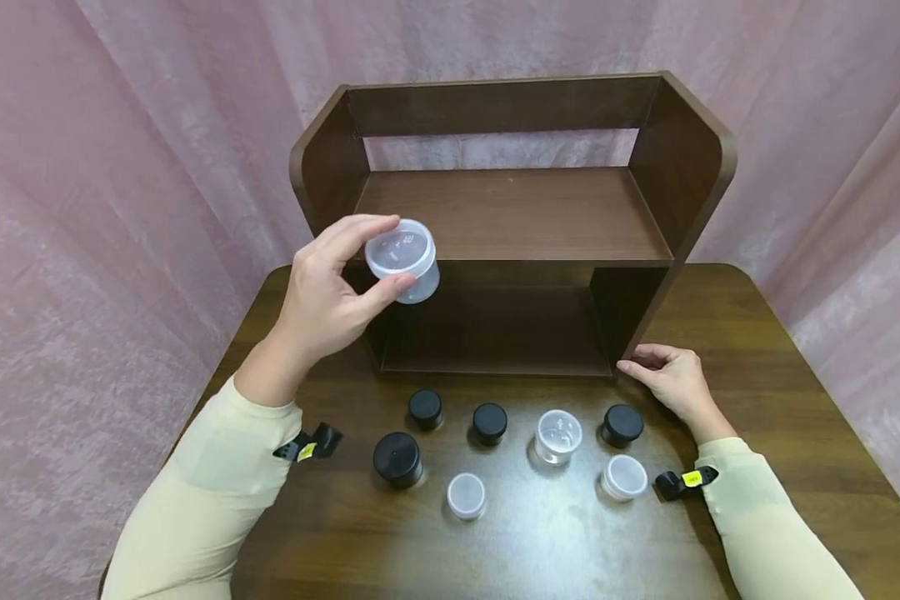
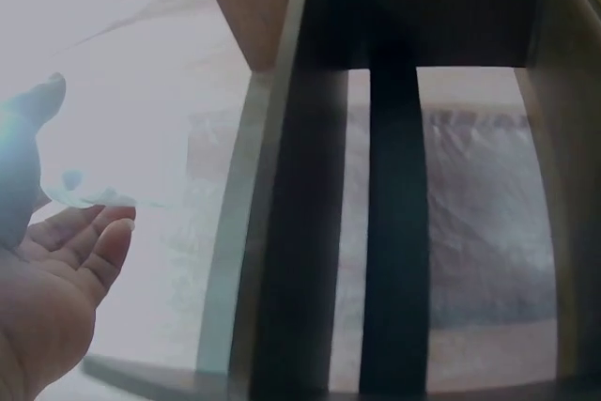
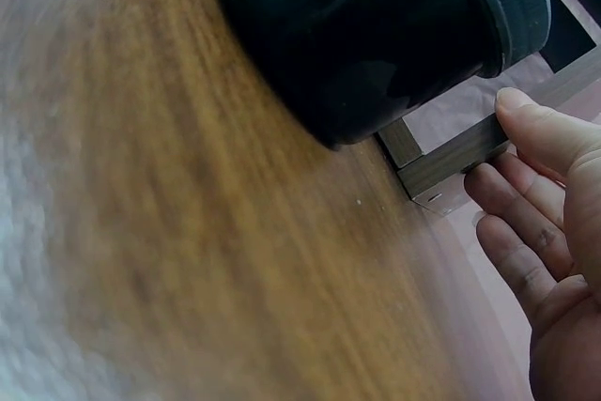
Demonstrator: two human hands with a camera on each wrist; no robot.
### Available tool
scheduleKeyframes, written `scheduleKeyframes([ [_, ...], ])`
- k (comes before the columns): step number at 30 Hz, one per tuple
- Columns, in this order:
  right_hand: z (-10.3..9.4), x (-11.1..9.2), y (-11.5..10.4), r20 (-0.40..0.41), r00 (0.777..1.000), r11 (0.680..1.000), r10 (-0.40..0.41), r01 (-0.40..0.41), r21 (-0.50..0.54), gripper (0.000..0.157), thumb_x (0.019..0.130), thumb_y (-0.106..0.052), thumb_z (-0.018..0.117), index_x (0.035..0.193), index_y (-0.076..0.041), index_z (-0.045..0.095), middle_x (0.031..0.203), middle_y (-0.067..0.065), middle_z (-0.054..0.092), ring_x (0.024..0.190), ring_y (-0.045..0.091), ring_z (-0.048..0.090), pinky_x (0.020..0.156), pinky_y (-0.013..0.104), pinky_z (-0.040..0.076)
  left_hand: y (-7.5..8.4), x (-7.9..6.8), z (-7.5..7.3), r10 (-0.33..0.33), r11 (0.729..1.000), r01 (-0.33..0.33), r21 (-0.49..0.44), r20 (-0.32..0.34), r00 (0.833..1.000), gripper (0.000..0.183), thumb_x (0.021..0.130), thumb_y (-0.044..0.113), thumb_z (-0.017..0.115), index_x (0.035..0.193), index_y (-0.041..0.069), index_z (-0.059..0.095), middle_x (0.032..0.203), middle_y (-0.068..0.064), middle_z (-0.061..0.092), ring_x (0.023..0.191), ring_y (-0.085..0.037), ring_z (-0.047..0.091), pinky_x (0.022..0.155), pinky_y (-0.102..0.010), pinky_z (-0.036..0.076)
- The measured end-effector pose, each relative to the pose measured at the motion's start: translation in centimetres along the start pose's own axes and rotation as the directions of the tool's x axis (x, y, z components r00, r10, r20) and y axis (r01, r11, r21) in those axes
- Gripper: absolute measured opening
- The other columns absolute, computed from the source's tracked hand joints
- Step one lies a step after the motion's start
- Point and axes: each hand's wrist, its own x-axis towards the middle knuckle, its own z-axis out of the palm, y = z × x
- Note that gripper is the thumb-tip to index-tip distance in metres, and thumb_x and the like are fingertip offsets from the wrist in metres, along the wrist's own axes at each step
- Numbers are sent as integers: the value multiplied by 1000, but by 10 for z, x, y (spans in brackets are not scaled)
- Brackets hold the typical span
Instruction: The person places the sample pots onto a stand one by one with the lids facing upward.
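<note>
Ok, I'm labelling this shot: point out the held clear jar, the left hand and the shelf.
Clear jar (image 1: 402, 253), head view: lid.
Left hand (image 1: 322, 292), head view: back.
Shelf (image 1: 510, 215), head view: upper board.

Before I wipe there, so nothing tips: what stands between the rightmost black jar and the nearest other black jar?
The head view shows one clear jar standing between them.

Worktop (image 1: 330, 542) is brown wood, shiny, with pale glare between near jars. Dark brown shelf (image 1: 510, 212), two levels, stands on it toward back. In front of shelf, four black jars (image 1: 489, 422), biggest one leftmost, and three clear jars (image 1: 558, 433); all upright, standing apart.
</note>
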Motion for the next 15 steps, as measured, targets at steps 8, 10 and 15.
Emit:
scheduleKeyframes([
  [8,-2,0,4,-19,1000,1000,-5,4,-16,33,78,-26,81,97,0,72,89,13,72,71,-4,60,61,11,47,-18,52,20,-138,990,137,18,30,990,46,83,21,77,123,3,63,108,-8,65,83,-13,58,72,-24,49],
  [10,-2,0,3,-23,1000,1000,-6,6,-14,32,78,-25,82,96,0,72,88,12,72,70,-3,60,60,12,47,-25,62,24,-205,978,203,37,37,978,48,85,25,75,125,3,63,108,-8,64,82,-12,56,73,-22,47],
  [15,-3,1,4,-26,1000,1000,-12,12,-18,32,78,-25,82,97,-1,72,88,12,72,71,-3,60,60,12,47,-43,78,32,-362,932,360,36,36,932,49,87,31,72,129,7,61,101,-8,63,78,-14,54,69,-20,44],
])
